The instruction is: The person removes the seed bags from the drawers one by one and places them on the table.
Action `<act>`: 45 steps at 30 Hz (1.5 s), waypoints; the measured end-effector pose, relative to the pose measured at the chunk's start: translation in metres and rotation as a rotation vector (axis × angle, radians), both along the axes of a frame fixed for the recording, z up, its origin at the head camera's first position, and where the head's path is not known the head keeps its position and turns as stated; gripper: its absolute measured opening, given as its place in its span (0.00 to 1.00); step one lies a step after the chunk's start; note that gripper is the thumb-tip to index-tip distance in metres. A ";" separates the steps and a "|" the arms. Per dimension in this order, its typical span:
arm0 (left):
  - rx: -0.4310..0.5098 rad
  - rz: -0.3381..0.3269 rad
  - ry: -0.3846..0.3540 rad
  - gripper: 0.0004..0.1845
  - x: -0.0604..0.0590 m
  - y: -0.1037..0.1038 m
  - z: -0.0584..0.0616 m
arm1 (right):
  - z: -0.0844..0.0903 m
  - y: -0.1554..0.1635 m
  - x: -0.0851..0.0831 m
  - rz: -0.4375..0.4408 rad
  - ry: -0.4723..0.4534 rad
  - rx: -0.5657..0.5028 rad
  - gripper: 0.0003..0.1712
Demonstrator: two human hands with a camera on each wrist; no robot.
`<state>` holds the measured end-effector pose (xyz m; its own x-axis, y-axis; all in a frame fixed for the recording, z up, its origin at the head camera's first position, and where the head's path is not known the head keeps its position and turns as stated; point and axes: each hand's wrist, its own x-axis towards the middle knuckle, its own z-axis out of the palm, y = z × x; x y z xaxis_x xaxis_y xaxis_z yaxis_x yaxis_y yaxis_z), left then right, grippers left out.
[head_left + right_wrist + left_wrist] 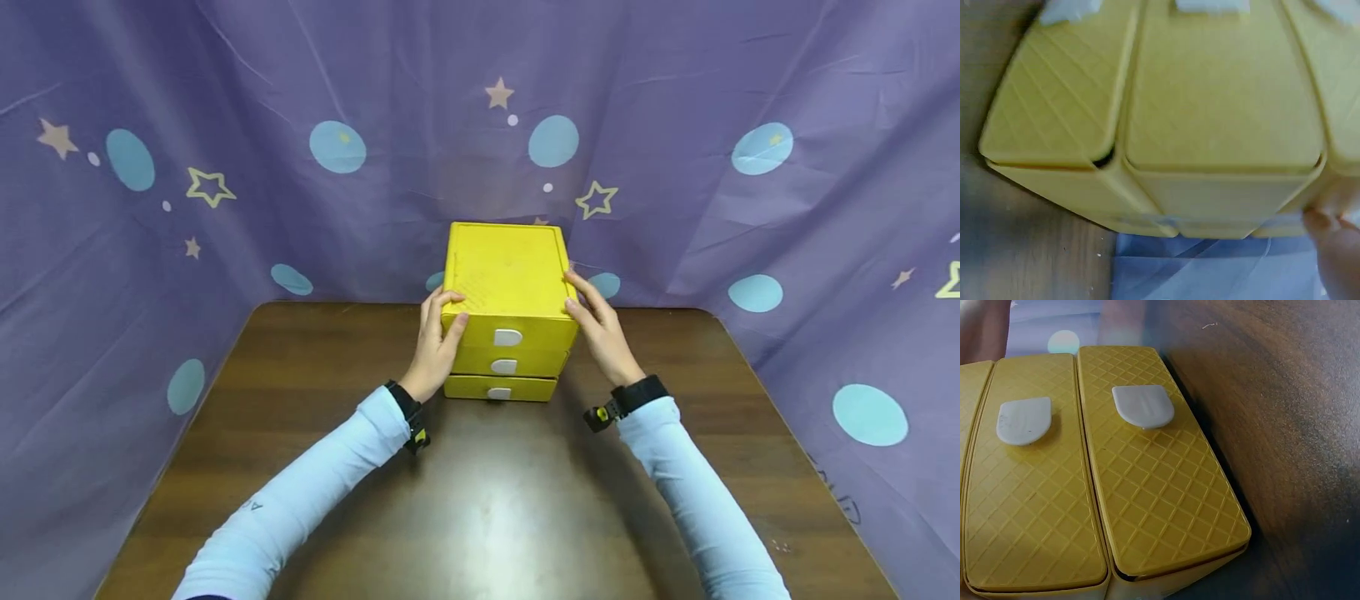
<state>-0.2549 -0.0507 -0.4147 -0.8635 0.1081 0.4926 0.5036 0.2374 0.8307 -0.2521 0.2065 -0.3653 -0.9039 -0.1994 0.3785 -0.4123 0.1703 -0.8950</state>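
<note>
A yellow three-drawer storage box [510, 271] with white pull tabs stands at the back of the table. My left hand [433, 346] grips its upper left front corner, fingers over the top edge and thumb on the front. On the opposite side my right hand [603, 333] holds the upper right edge, thumb near the front corner. The bottom drawer [1166, 487] has a narrow dark gap at its edge in the left wrist view. Beside it is the middle drawer [1222, 94], and a blurred thumb or finger [1335, 250] of my right hand shows against the box's side.
The brown wooden table [480, 517] has rounded far corners. Right behind the box hangs a purple curtain [450, 100] with stars and blue dots, which also runs down both sides of the table.
</note>
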 end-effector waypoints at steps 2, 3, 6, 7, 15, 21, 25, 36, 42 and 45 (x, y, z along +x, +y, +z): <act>0.005 -0.007 -0.015 0.15 0.008 0.001 0.007 | -0.002 -0.003 0.012 -0.032 0.019 0.043 0.25; 0.006 -0.011 -0.021 0.15 0.011 0.001 0.012 | -0.002 -0.004 0.016 -0.045 0.031 0.053 0.24; -0.004 -0.019 -0.027 0.16 0.015 0.003 0.016 | -0.005 -0.006 0.024 -0.096 0.072 0.054 0.19; -0.014 -0.014 -0.030 0.17 0.015 0.003 0.016 | -0.005 -0.007 0.025 -0.111 0.087 0.045 0.18; -0.064 0.265 0.194 0.22 0.029 0.012 0.009 | 0.002 -0.010 0.027 -0.192 0.086 0.012 0.14; -0.097 0.380 0.414 0.16 0.065 0.030 0.015 | 0.009 -0.017 0.023 -0.290 0.122 -0.001 0.13; -0.024 0.247 0.213 0.14 0.080 0.041 0.015 | 0.005 -0.015 0.021 -0.311 0.062 -0.039 0.12; 1.069 -0.385 -0.928 0.23 0.057 0.052 0.017 | -0.006 -0.011 0.004 -0.328 -0.020 -0.008 0.12; 1.252 -0.406 -1.017 0.18 0.052 0.061 0.014 | 0.016 -0.016 0.021 -0.325 -0.028 0.009 0.10; 1.318 -0.447 -1.019 0.17 0.053 0.066 0.011 | 0.025 -0.017 0.025 -0.327 -0.015 0.041 0.11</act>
<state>-0.2018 0.0151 -0.4034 -0.8777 0.4124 -0.2439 -0.4755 -0.8124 0.3374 -0.2267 0.1891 -0.3399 -0.9282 0.0872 0.3618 -0.3163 0.3275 -0.8903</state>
